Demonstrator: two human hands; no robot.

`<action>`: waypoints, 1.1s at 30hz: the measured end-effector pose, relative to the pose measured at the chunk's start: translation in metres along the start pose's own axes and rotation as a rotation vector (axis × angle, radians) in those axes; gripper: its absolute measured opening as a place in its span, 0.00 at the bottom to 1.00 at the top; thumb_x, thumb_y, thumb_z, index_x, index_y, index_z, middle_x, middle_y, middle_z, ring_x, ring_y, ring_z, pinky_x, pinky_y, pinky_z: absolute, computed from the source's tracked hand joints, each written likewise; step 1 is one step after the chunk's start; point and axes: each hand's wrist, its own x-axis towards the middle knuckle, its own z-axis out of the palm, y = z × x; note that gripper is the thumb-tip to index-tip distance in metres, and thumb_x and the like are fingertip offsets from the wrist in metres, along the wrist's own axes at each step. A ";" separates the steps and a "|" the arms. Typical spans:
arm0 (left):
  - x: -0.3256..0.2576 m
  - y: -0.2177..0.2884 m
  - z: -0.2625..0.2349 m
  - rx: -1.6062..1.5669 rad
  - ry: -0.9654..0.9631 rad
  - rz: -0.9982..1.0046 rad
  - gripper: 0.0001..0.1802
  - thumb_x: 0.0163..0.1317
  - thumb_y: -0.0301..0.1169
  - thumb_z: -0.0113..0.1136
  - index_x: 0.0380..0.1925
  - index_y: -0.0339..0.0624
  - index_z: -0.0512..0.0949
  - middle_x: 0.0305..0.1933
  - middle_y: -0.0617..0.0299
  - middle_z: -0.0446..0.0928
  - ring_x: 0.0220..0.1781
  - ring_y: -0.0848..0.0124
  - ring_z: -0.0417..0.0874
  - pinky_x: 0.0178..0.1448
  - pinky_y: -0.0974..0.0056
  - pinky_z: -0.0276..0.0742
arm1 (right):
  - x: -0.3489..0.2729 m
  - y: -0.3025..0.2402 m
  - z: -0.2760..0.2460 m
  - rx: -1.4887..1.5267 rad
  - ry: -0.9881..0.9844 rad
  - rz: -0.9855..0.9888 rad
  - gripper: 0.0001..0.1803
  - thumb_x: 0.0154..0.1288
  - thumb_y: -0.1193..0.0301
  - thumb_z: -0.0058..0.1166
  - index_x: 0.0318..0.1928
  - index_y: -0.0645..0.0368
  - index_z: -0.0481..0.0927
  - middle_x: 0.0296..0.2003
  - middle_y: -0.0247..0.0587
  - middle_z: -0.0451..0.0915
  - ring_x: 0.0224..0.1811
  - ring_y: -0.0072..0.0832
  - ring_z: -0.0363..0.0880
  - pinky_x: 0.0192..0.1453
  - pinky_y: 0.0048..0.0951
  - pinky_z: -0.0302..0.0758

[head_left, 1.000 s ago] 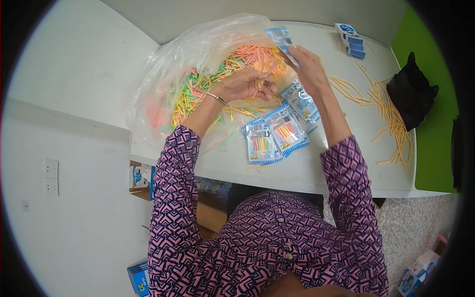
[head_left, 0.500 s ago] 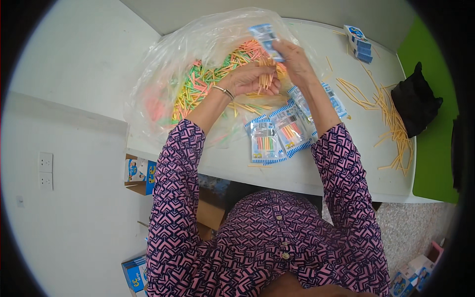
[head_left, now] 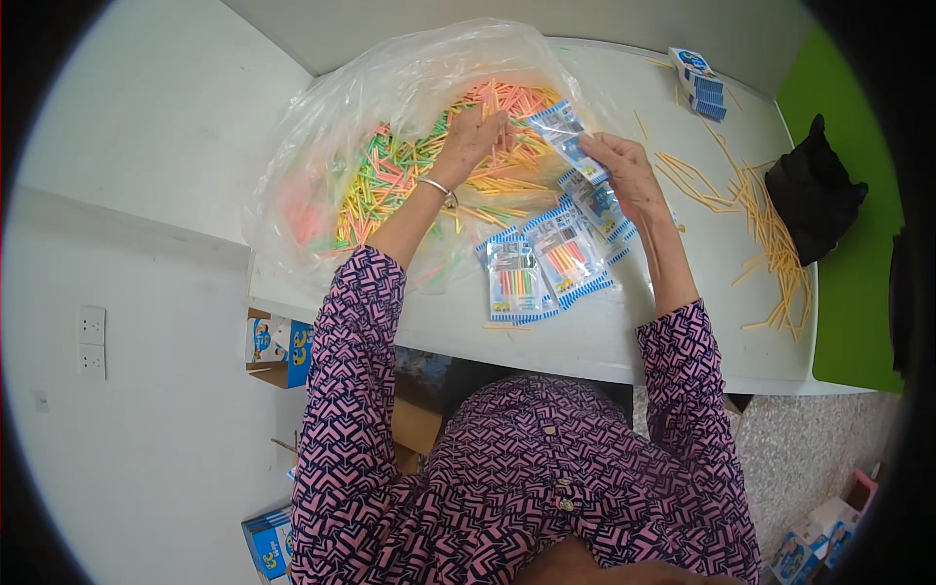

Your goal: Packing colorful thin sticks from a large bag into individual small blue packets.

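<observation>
A large clear plastic bag [head_left: 322, 117] lies open on the table, full of thin coloured sticks [head_left: 390, 166] in pink, green, yellow and orange. My left hand [head_left: 472, 148], with a bangle at its wrist, is over the sticks at the far part of the pile. Its fingers are curled, and a few pale sticks show at the fingertips. My right hand [head_left: 624, 174] pinches a blue-and-white packet [head_left: 564, 136] by its right side, beside the bag. Below it lie a filled packet [head_left: 514, 283] with striped edges and several more, overlapping, with coloured sticks visible through their windows.
Loose pale-yellow sticks [head_left: 770, 244] are strewn over the right of the white table [head_left: 624, 346]. A black cloth bundle [head_left: 812, 195] sits by the green panel [head_left: 858, 292]. A stack of blue-and-white packets [head_left: 697, 83] stands at the back right. Printed boxes [head_left: 278, 341] are below table level at left.
My left hand has moved left and up into the pink sticks, and the orange bundle at its fingers no longer shows. My right hand has come down and right with the packet.
</observation>
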 end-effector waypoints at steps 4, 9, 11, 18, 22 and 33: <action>0.002 0.005 -0.002 0.292 0.160 0.195 0.15 0.61 0.36 0.50 0.28 0.32 0.74 0.23 0.49 0.76 0.27 0.60 0.80 0.35 0.59 0.74 | -0.007 0.004 0.004 -0.008 0.009 -0.022 0.12 0.62 0.64 0.56 0.35 0.61 0.82 0.28 0.28 0.79 0.30 0.12 0.72 0.36 0.16 0.66; 0.007 0.014 -0.007 0.597 0.181 0.443 0.14 0.62 0.36 0.50 0.32 0.33 0.73 0.24 0.48 0.76 0.28 0.57 0.80 0.35 0.56 0.73 | -0.015 0.008 0.002 0.051 -0.030 -0.015 0.15 0.61 0.62 0.58 0.38 0.62 0.84 0.31 0.29 0.80 0.34 0.14 0.72 0.42 0.18 0.65; 0.006 0.018 -0.010 0.648 0.164 0.443 0.14 0.63 0.36 0.49 0.34 0.33 0.73 0.26 0.49 0.76 0.28 0.58 0.80 0.35 0.56 0.74 | -0.017 0.009 0.002 0.058 -0.029 -0.008 0.15 0.61 0.62 0.58 0.39 0.62 0.83 0.32 0.30 0.81 0.35 0.14 0.72 0.43 0.18 0.65; -0.010 0.057 0.014 -0.652 -0.128 -0.082 0.19 0.71 0.41 0.41 0.33 0.35 0.74 0.41 0.48 0.78 0.48 0.58 0.81 0.53 0.59 0.77 | -0.026 0.008 0.005 0.020 -0.044 0.040 0.15 0.61 0.63 0.58 0.40 0.62 0.83 0.31 0.28 0.80 0.33 0.13 0.72 0.40 0.16 0.66; -0.016 0.063 0.027 -0.877 -0.117 -0.069 0.21 0.71 0.42 0.39 0.37 0.31 0.71 0.41 0.46 0.77 0.44 0.57 0.82 0.51 0.60 0.78 | -0.026 0.012 0.008 0.006 -0.077 0.036 0.14 0.61 0.63 0.58 0.39 0.61 0.83 0.31 0.26 0.80 0.32 0.11 0.71 0.38 0.15 0.66; -0.038 0.072 0.046 -0.658 -0.126 0.045 0.27 0.71 0.46 0.39 0.43 0.28 0.75 0.47 0.49 0.77 0.51 0.64 0.78 0.56 0.63 0.73 | -0.035 0.015 0.010 0.120 -0.102 0.035 0.13 0.62 0.64 0.57 0.40 0.61 0.83 0.31 0.27 0.80 0.32 0.11 0.72 0.39 0.14 0.67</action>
